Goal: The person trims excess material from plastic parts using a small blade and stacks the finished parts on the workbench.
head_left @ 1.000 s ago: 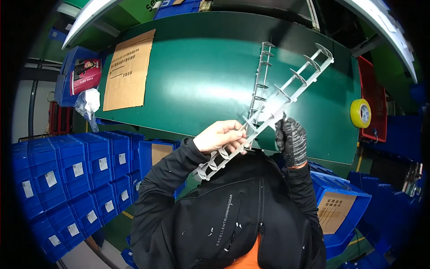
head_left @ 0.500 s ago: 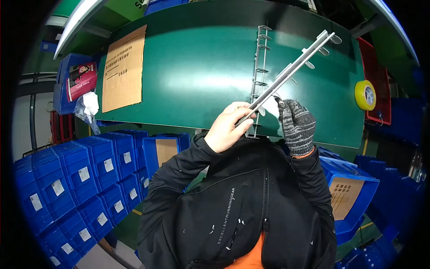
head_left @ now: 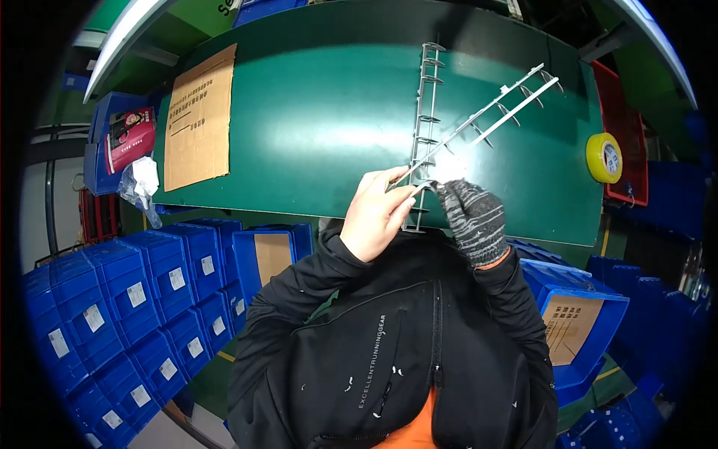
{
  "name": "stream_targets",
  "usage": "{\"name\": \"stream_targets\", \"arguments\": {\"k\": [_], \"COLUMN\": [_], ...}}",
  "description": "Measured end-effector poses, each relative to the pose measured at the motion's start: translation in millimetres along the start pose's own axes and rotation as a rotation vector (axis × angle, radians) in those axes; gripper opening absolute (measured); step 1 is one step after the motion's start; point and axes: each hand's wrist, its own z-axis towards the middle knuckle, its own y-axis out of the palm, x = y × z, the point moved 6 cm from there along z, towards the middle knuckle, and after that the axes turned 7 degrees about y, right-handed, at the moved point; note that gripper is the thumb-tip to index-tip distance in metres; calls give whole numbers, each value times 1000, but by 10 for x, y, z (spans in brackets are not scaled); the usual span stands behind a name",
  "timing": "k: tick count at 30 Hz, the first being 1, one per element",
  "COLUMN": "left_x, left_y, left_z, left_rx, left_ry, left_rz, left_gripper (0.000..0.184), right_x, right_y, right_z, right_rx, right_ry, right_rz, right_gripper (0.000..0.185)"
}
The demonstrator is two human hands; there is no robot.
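Observation:
My bare left hand (head_left: 378, 213) grips the near end of a grey ladder-like frame (head_left: 512, 113), thumb and fingers pinched around it. This frame has two thin rails joined by curved crosspieces and slants up to the right above the table. My right hand (head_left: 473, 218), in a dark grey knitted glove, has its fingers closed right by the frame's near end. Whatever lies between those fingertips is hidden. A second, similar grey frame (head_left: 429, 118) lies lengthwise on the green table, passing under the held one and partly behind my left hand.
The green table (head_left: 314, 135) carries a flat cardboard sheet (head_left: 200, 120) at left and a yellow tape roll (head_left: 604, 158) at the right edge. A red tray (head_left: 624, 135) stands beyond it. Blue crates (head_left: 142, 288) are stacked at lower left; another crate (head_left: 576, 322) stands at right.
The held frame has turned about its length, so both rails and the crosspieces now show. My gloved right hand has moved left, up to the frame's near end.

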Motion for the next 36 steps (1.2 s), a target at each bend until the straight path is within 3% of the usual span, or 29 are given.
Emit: {"name": "stream_targets", "arguments": {"k": [3,5,6,8,12,13,14,15,16,18,20,22,24,26,27,35,36], "left_x": [24,40,49,94,205,193,147,-33,-187,-259,-325,-337,-342,-347,-328,-340,-360], "left_y": [3,4,18,51,10,-101,-203,-224,-191,-130,-14,22,43,48,59,168,176], "left_z": [30,50,59,94,169,175,161,90,35,43,-22,-32,-40,-42,-10,-2,-8], "left_rx": [47,68,77,86,-13,40,90,81,77,-124,-180,-54,-13,97,138,156,174], "left_ry": [17,23,40,66,71,23,-26,-96,-238,-267,-340,-302,-333,-360,-272,-405,-425], "left_rz": [84,116,146,177,287,183,78,-74,-466,-672,-685,-816,-854,-979,-1035,-1053,-1029], "left_gripper": [19,18,19,20,32,36,40,45,38,32,27,24,22,18,19,18,15], "right_x": [-15,183,182,210,349,430,509,477,430,359,274,229,116,5,-49,-42,23], "right_y": [45,18,57,51,54,11,-2,-90,-175,-206,-240,-242,-70,76,143,144,208], "right_z": [-30,-57,-34,20,147,152,133,161,187,248,318,310,193,120,77,18,13], "right_rx": [-97,-65,-61,171,168,235,265,281,298,284,369,376,121,51,59,79,-105], "right_ry": [110,560,553,451,555,603,684,706,729,712,622,615,505,254,152,187,347], "right_rz": [77,408,408,510,465,511,897,922,947,1055,1153,842,775,391,222,135,465], "right_gripper": [13,13,13,13,11,9,9,10,10,13,14,15,16,17,17,15,16]}}
